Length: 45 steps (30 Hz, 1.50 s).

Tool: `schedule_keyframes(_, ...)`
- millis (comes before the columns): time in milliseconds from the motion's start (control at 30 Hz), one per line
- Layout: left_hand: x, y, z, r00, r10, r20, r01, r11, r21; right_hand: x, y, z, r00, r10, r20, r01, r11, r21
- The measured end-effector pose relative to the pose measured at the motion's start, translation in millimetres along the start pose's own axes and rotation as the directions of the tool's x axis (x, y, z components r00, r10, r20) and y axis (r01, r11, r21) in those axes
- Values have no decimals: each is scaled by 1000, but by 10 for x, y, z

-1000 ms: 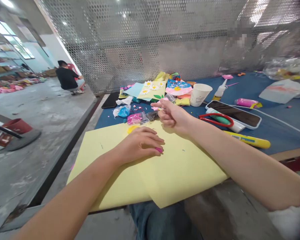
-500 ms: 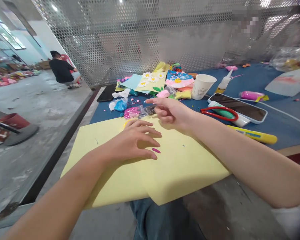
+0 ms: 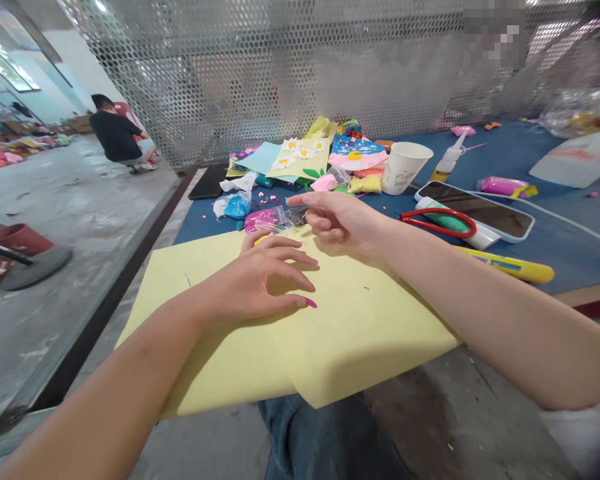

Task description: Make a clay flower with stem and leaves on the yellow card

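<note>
My left hand (image 3: 260,277) is over the yellow paper (image 3: 370,327) with its fingers apart. Its thumb tip meets a small magenta strip (image 3: 311,303), partly covering it. Something yellow (image 3: 263,239) shows between its far fingers. My right hand (image 3: 343,220) is above the paper's far edge, one finger stretched left and the others curled in. Whatever those curled fingers may hold is hidden. Near that fingertip are a bag of magenta clay (image 3: 261,220), a bag of blue clay (image 3: 237,207) and tiny pink bits (image 3: 267,197).
Behind are a daisy picture (image 3: 305,157), a paper cup (image 3: 405,168) and a black phone (image 3: 210,183). On the right, a glue bottle (image 3: 447,160), another phone (image 3: 480,208), red-handled scissors (image 3: 437,225) and a yellow tube (image 3: 515,264) lie on the blue table. A person (image 3: 120,133) squats far left.
My left hand has moved slightly left, and its thumb now covers more of the magenta strip. The right hand keeps nearly the same pose. The view has shifted a little.
</note>
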<state>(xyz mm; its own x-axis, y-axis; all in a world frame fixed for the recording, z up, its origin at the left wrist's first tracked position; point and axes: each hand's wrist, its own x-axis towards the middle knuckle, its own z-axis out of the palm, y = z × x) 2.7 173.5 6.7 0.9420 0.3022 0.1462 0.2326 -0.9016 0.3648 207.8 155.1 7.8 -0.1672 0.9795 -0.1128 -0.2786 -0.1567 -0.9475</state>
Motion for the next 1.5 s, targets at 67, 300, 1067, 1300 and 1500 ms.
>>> schedule_keyframes(67,1,-23,-10,997,9,-78,-9,1000,0,-1,6,-2,997,-67,-34,62,989,-131)
schedule_keyframes(300,0,-256,-37,910,-153,-385,241,951,192,-89,82,-18,966,-214,143,220,400,-890)
schedule_keyframes(1067,63,-317,63,863,-212,-459,289,952,103,-42,214,78,937,-327,123,251,386,-887)
schedule_keyframes(1300,62,-297,79,843,-232,-486,315,944,96,-22,164,50,899,-437,-29,292,648,-703)
schedule_keyframes(1500,68,-329,66,866,-242,-437,307,948,81,-12,134,7,925,-380,7,255,607,-753)
